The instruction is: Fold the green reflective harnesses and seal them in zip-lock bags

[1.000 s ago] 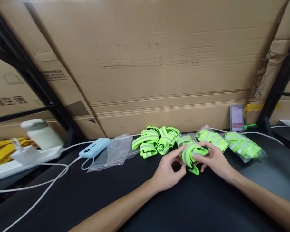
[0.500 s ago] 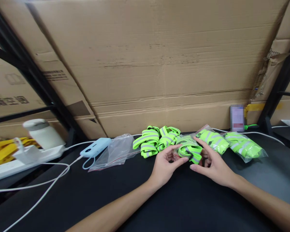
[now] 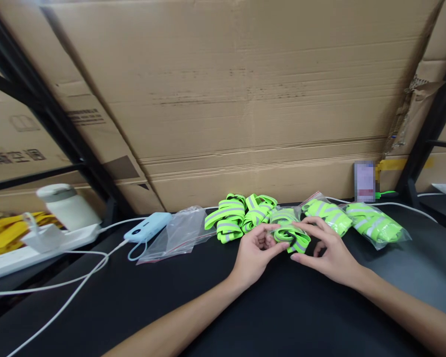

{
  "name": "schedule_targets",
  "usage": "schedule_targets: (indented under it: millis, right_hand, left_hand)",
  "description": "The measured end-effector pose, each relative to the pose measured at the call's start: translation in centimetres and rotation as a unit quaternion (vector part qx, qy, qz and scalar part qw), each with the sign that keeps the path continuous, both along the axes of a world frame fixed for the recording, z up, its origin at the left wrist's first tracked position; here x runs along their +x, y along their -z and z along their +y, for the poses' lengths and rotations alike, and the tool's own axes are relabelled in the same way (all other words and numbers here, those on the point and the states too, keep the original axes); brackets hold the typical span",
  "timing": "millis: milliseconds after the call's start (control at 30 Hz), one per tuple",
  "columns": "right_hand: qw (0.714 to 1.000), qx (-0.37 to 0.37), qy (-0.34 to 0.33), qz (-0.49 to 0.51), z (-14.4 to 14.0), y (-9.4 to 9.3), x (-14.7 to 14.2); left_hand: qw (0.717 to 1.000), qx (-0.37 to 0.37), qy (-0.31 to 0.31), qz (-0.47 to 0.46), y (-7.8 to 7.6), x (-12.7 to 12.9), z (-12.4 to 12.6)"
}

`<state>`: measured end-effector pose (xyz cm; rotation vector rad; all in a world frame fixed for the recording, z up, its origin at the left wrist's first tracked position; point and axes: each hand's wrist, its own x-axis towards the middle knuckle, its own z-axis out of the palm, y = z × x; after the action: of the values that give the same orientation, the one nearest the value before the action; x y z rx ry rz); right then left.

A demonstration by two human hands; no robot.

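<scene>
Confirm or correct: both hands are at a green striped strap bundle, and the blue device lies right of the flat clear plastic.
Wrong side: the head view shows the blue device left of the flat clear plastic. The left hand and right hand are at a green striped strap bundle.

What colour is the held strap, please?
The strap is neon green with grey stripes, clearest in the head view.

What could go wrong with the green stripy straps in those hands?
The neon-green strap bundle with grey stripes might spring loose, because its loops stick out between the left hand and right hand. The thin, clear plastic bag beside those loops could snag or tear. Also, the loose, bagless neon-green bundle lies close by, so straps might tangle.
</scene>
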<state>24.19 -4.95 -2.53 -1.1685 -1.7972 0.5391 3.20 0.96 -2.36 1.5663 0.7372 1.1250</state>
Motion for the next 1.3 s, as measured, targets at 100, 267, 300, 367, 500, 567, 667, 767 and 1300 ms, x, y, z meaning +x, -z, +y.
schedule_targets:
  millis: [100,267,300,367,500,567,667,767,1300]
  right_hand:
    - [1.000,0.026,0.002,-0.018,0.2,0.3,0.1]
    - [0.996,0.086,0.015,-0.037,0.4,0.3,0.0]
    - [0.994,0.096,0.021,-0.038,0.4,0.2,-0.1]
    - [0.993,0.105,0.031,-0.044,0.3,0.1,-0.3]
    - [0.991,0.101,0.061,-0.055,0.2,0.2,-0.5]
    - [0.990,0.101,0.073,-0.061,0.2,0.4,-0.5]
    - [0.991,0.092,0.071,-0.061,0.2,0.6,-0.5]
    - [0.993,0.069,0.065,-0.064,0.3,0.6,-0.6]
    - [0.980,0.047,0.060,-0.184,0.7,1.4,-0.4]
  left_hand:
    - [1.000,0.011,0.007,0.016,0.1,0.0,-0.1]
    - [0.998,0.044,0.026,0.035,0.4,-0.1,-0.3]
    - [0.997,0.054,0.028,0.037,0.4,0.0,-0.4]
    - [0.996,0.076,0.032,0.044,0.3,0.0,-0.7]
    - [0.990,0.108,0.048,0.073,0.0,0.1,-1.6]
    - [0.988,0.112,0.054,0.089,-0.1,0.1,-1.9]
    - [0.990,0.104,0.034,0.093,-0.2,0.1,-2.0]
    - [0.991,0.098,0.009,0.089,-0.1,0.2,-1.8]
    - [0.991,0.098,0.026,0.089,0.1,0.2,-1.9]
